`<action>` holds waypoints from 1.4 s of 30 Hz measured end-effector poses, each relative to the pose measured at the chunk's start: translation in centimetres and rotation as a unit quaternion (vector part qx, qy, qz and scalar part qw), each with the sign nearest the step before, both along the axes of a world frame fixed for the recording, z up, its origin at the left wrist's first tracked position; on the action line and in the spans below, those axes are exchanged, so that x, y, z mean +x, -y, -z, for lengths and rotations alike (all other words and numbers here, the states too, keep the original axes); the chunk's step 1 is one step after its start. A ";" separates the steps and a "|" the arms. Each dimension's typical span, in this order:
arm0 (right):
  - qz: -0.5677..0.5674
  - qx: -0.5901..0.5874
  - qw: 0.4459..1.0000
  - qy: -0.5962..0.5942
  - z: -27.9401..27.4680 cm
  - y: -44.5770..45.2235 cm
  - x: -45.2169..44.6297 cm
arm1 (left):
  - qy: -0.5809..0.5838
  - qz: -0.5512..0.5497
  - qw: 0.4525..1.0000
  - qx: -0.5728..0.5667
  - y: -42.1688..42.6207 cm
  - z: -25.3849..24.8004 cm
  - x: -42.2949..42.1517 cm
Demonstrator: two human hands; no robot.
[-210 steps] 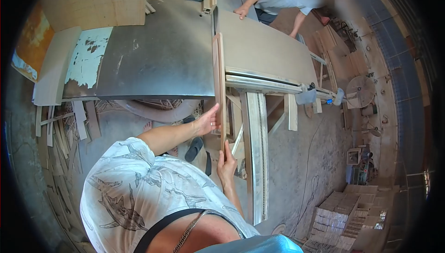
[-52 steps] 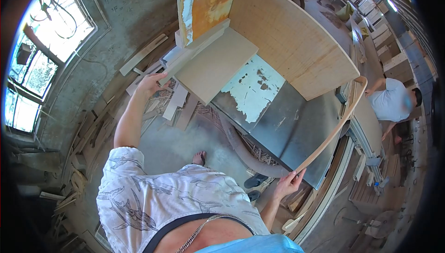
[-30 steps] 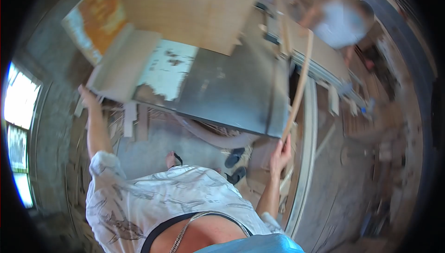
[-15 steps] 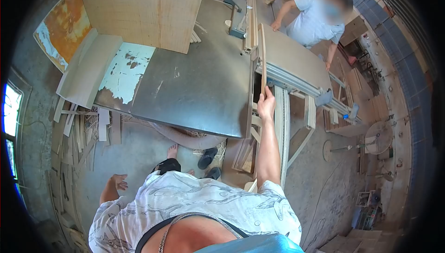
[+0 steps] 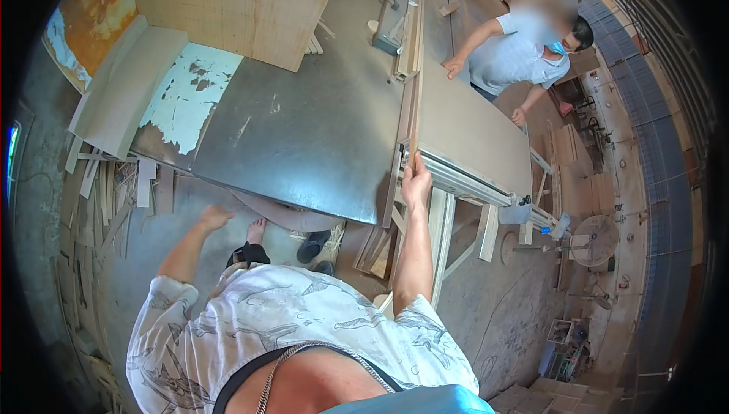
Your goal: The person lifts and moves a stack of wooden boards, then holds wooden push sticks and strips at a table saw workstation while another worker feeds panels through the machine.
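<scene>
My right hand [image 5: 416,182] grips the near end of a long thin wooden strip [image 5: 414,118], which stands on edge between the dark table [image 5: 304,118] and a beige board [image 5: 471,125]. The board lies on a metal sliding frame [image 5: 463,176]. My left hand [image 5: 216,217] hangs in the air left of my body, before the table's near edge, touching nothing; its fingers look curled, but too blurred to read. Across the board, a co-worker in a light shirt [image 5: 505,53] rests both hands on the board's far edges.
An upright plywood panel [image 5: 235,4] and stacked boards [image 5: 125,88] stand on the table's left part. Wood offcuts [image 5: 99,209] lie on the left. A hose [image 5: 281,213] runs below the table edge. Slippers [image 5: 313,245] are on the floor.
The strip, earlier tilted and raised over the table, now lies along the board's edge. My left hand has come off the stacked boards and moved in toward my body. The view has turned right.
</scene>
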State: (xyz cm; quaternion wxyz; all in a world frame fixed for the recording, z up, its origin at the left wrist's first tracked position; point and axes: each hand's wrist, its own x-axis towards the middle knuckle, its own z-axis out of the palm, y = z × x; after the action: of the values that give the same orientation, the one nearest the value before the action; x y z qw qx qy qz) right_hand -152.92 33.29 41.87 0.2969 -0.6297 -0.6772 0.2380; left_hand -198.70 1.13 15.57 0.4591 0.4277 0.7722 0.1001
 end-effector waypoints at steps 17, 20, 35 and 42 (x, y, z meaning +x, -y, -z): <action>0.058 -0.036 0.998 -0.010 1.1 30.3 4.8 | 0.709 -0.126 0.688 -0.086 -14.8 -12.3 37.3; 0.073 -0.026 0.997 -0.017 0.8 36.3 6.0 | 0.725 -0.133 0.665 -0.123 -13.3 -13.7 39.9; 0.041 0.135 0.981 -0.133 -1.2 29.6 3.0 | 0.538 -0.076 0.839 -0.015 -3.3 -25.8 22.7; 0.025 0.100 0.961 -0.256 3.5 28.8 -6.5 | 0.499 -0.141 0.849 0.099 8.6 -29.1 -2.6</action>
State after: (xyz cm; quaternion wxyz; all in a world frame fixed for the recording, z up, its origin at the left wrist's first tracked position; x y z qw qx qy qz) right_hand -159.46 4.53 38.38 0.5273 -0.5315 -0.5832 0.3152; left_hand -201.27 -7.48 44.67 0.7185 0.2496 0.4775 0.4399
